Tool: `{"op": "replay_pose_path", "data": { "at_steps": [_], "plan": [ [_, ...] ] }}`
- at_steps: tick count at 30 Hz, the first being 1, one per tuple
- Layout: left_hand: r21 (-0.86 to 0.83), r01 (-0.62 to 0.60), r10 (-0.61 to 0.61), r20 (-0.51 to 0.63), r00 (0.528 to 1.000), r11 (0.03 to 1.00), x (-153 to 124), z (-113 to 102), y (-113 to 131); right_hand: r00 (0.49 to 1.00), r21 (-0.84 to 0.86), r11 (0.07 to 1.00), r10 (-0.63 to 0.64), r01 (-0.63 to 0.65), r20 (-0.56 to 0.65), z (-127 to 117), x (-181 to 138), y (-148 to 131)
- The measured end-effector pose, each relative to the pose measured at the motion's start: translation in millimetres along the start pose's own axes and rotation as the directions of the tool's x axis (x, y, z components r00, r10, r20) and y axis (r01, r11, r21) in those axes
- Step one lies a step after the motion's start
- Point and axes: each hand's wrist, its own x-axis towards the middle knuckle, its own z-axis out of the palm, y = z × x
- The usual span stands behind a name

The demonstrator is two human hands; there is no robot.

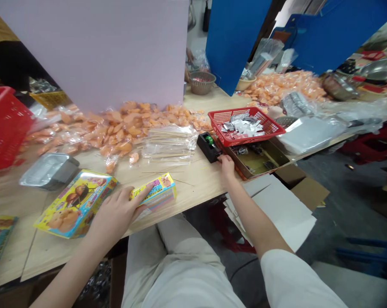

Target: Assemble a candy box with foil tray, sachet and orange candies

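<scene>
Head view: the left hand [116,215] lies open, its fingers [138,193] stretched onto a small yellow printed box [155,192] on the wooden table [193,188], with a larger printed box [74,204] just beside the palm. The right hand [227,167], half-curled and holding nothing visible, rests just beside a black tape dispenser [208,147] and a cardboard tray [254,160].
</scene>
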Motion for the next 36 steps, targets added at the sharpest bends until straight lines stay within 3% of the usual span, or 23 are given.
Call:
{"op": "replay_pose_path", "data": {
  "at_steps": [3, 6, 9, 13, 20, 24, 28, 36],
  "plan": [
    [0.009, -0.016, 0.016, -0.034, 0.999, 1.0, -1.7, 2.3, 0.9, 0.994, -0.038, 0.994, -0.1, 0.099, -0.035, 2.8, -16.5, 6.3],
    [0.024, -0.053, 0.056, -0.139, 0.989, 0.998, -5.7, 3.4, 4.3, 0.988, -0.05, 0.987, -0.154, 0.153, -0.008, -0.1, -42.9, 3.3],
    [0.042, -0.108, 0.115, -0.228, 0.967, 0.993, -9.5, 1.6, 8.1, 0.971, -0.034, 0.983, -0.17, 0.178, 0.167, -3.4, -85.9, -6.7],
    [-0.014, -0.204, 0.196, -0.215, 0.957, 0.979, -11.1, -1.0, 7.3, 0.89, -0.016, 0.974, -0.201, 0.227, 0.409, 6.0, -155.2, -28.5],
    [-0.182, -0.157, 0.118, -0.208, 0.971, 0.971, -6.6, -6.2, 13.7, 0.75, 0.076, 0.996, -0.082, 0.042, 0.656, 45.7, -234.5, -49.6],
    [-0.211, -0.221, 0.162, -0.265, 0.951, 0.952, -7.4, -6.5, 17.4, 0.773, 0.09, 0.994, -0.102, 0.058, 0.626, 57.6, -250.4, -45.4],
    [-0.215, -0.238, 0.188, -0.231, 0.955, 0.947, -12.1, -4.5, 16.0, 0.803, 0.047, 0.995, -0.095, 0.084, 0.588, 59.4, -253.9, -43.0],
    [-0.221, -0.139, 0.101, -0.176, 0.979, 0.965, -8.6, -9.5, 23.6, 0.818, 0.006, 0.997, -0.064, 0.074, 0.571, 60.0, -254.8, -44.5]
  ]
}}
